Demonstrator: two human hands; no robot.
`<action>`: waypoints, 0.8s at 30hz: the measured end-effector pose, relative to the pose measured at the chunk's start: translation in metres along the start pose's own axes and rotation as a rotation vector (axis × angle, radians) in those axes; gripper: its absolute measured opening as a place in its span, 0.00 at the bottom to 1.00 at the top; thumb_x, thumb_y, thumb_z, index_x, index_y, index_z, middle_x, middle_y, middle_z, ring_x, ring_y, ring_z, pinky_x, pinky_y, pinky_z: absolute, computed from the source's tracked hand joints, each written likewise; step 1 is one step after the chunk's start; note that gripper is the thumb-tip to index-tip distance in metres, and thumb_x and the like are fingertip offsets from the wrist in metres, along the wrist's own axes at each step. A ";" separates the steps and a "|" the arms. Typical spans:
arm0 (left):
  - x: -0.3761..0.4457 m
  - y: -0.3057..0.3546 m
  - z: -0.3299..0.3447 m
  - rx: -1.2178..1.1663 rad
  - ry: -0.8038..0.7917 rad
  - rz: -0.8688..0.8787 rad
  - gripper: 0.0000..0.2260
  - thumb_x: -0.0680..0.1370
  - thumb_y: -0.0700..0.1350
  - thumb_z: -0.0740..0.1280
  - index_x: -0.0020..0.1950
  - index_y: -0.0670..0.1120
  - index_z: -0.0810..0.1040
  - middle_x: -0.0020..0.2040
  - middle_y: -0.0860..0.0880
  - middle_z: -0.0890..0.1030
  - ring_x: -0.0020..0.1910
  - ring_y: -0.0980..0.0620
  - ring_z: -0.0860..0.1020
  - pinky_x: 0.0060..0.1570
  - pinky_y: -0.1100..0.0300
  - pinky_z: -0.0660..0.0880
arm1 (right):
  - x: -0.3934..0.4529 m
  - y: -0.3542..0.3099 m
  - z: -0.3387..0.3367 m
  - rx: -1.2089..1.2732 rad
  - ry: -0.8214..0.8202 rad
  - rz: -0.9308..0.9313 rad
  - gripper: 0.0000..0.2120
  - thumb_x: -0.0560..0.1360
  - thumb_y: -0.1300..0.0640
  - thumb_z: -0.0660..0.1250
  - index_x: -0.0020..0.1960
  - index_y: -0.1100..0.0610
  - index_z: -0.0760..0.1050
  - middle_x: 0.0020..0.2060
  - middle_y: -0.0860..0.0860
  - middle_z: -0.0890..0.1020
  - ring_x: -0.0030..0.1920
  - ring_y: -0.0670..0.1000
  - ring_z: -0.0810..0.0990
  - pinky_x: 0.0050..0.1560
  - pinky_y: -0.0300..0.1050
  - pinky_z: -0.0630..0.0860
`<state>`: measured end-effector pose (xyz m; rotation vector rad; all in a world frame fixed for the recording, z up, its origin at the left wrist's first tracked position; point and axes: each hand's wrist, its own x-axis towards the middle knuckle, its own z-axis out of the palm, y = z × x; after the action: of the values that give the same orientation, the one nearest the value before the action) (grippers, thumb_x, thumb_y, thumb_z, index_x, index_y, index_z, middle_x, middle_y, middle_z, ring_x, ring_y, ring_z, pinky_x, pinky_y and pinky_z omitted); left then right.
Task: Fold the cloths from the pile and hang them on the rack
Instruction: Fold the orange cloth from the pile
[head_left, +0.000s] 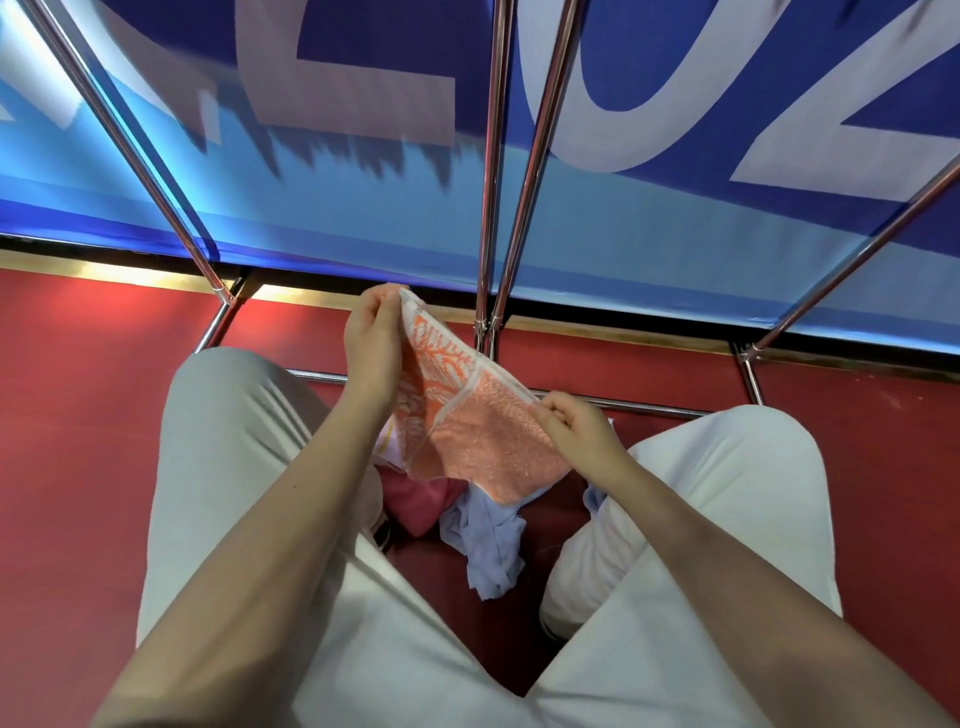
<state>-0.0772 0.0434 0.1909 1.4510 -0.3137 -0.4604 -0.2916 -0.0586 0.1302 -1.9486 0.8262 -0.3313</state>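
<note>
Orange terry cloth (483, 436) (white-trimmed) hangs pinched between left hand (371, 343) and right hand (576, 431).

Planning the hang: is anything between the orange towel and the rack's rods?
Nothing visible. Both hands, left hand and right hand, pinch the orange towel in open air below the bare rack rods.

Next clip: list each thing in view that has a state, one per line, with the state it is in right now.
orange towel: held up off the floor, stretched between both hands, not yet hung
left hand: pinches the towel's far top corner
right hand: pinches the towel's near top corner
pink cloth: crumpled on the floor, unfolded
light blue cloth: crumpled on the floor, unfolded
rack: bars in view carry no cloth
</note>
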 end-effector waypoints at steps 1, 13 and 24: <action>0.001 -0.001 -0.003 0.018 0.002 0.016 0.09 0.80 0.41 0.59 0.43 0.49 0.76 0.38 0.52 0.78 0.40 0.53 0.75 0.44 0.58 0.71 | -0.002 0.004 -0.001 -0.049 -0.023 0.002 0.15 0.79 0.51 0.63 0.37 0.56 0.70 0.23 0.45 0.66 0.25 0.43 0.62 0.30 0.40 0.60; 0.003 0.009 -0.038 0.326 0.076 0.269 0.07 0.81 0.40 0.55 0.47 0.45 0.70 0.40 0.56 0.72 0.38 0.64 0.71 0.42 0.66 0.67 | -0.007 0.009 -0.018 -0.296 0.119 -0.014 0.12 0.76 0.49 0.67 0.53 0.53 0.69 0.33 0.45 0.74 0.33 0.44 0.74 0.34 0.42 0.68; -0.018 0.008 -0.032 0.531 -0.103 0.596 0.08 0.82 0.42 0.54 0.50 0.42 0.71 0.44 0.49 0.74 0.41 0.53 0.71 0.41 0.57 0.66 | -0.005 0.027 -0.030 -0.453 0.202 0.210 0.10 0.73 0.51 0.71 0.38 0.53 0.74 0.40 0.50 0.72 0.45 0.51 0.70 0.42 0.45 0.65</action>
<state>-0.0771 0.0806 0.1969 1.7477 -0.9740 0.0463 -0.3225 -0.0839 0.1229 -2.2393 1.3179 -0.2304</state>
